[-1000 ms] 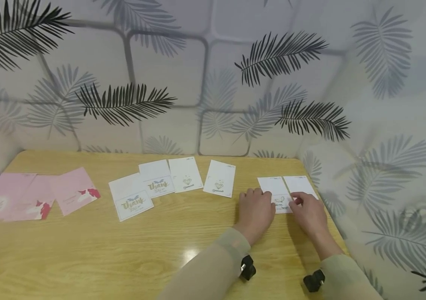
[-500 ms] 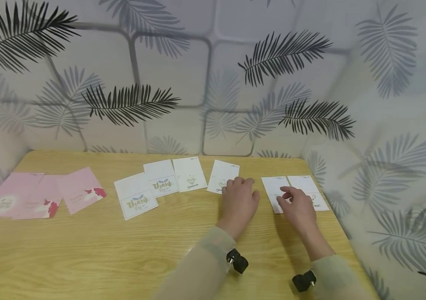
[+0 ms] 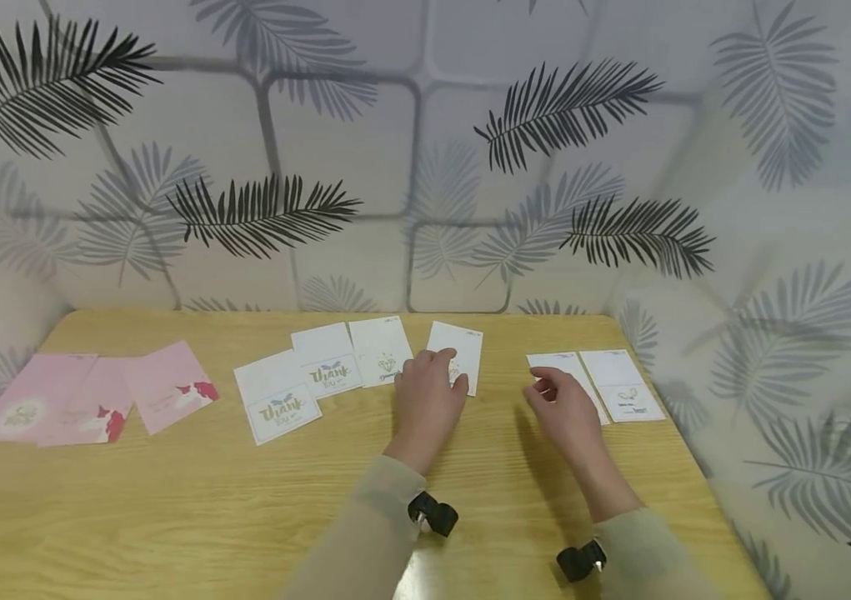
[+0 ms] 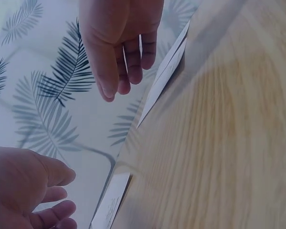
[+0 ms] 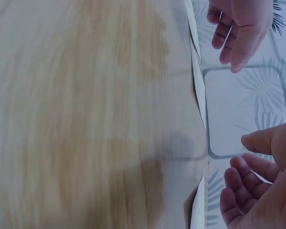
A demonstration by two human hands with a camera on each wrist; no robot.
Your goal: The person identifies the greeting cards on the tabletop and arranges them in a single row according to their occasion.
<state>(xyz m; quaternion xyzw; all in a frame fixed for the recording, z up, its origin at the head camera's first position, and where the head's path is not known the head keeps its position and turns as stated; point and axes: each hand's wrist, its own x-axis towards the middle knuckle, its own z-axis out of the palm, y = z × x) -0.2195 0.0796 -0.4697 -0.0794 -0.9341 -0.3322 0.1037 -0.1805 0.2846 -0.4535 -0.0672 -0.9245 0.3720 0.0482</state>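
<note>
My left hand (image 3: 428, 408) hovers in front of two white cards printed with a diamond; it partly covers the right diamond card (image 3: 463, 340), while the left diamond card (image 3: 380, 354) shows nearly whole. My right hand (image 3: 568, 412) is over the lower left of a white card (image 3: 583, 371) near the table's right side. Beside that lies another white card (image 3: 623, 387) with a small gold drawing. Fingers of both hands are loosely bent and hold nothing. In the left wrist view, the left hand (image 4: 24, 191) and right hand (image 4: 119, 43) appear apart from the cards.
Two white "thank you" cards (image 3: 282, 408) overlap left of the diamond cards. Several pink cards (image 3: 177, 387) lie farther left on the wooden table (image 3: 207, 517). A leaf-patterned wall covering (image 3: 365, 267) stands behind the table and along its right side.
The left hand has moved left from the right-hand pair of cards to the diamond cards. The right hand has shifted left, uncovering the rightmost card, with its fingers off the cards.
</note>
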